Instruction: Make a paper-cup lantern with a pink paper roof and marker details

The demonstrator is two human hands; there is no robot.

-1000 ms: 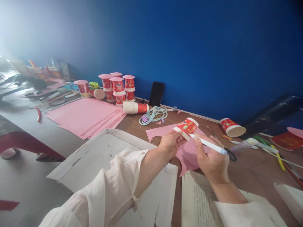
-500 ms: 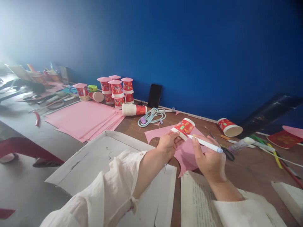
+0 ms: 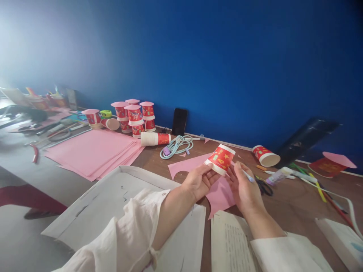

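Observation:
A red printed paper cup (image 3: 222, 158) is gripped at its rim by my left hand (image 3: 199, 180), fingers under it and thumb on the near side. The cup is tilted, its narrow base upward. My right hand (image 3: 246, 186) is close at its right side, with a white marker pen (image 3: 248, 176) held between thumb and fingers; most of the pen is hidden by the hand. Whether the right fingertips touch the cup is hard to tell. Beneath both hands lies a cut pink paper sheet (image 3: 219, 194).
Stacked red cups with pink tops (image 3: 134, 115), nested cups (image 3: 154, 138), a coiled cable (image 3: 177, 146) and a phone (image 3: 179, 121) line the back. Pink sheets (image 3: 93, 151) and a white tray (image 3: 107, 204) lie left. Scissors (image 3: 264, 186), a glue stick (image 3: 279, 176) and another cup (image 3: 266, 155) lie right.
The marker pen has swung back from the cup's rim into my right hand's grip. My left hand has turned the cup more upright, and the right hand has come nearer to it.

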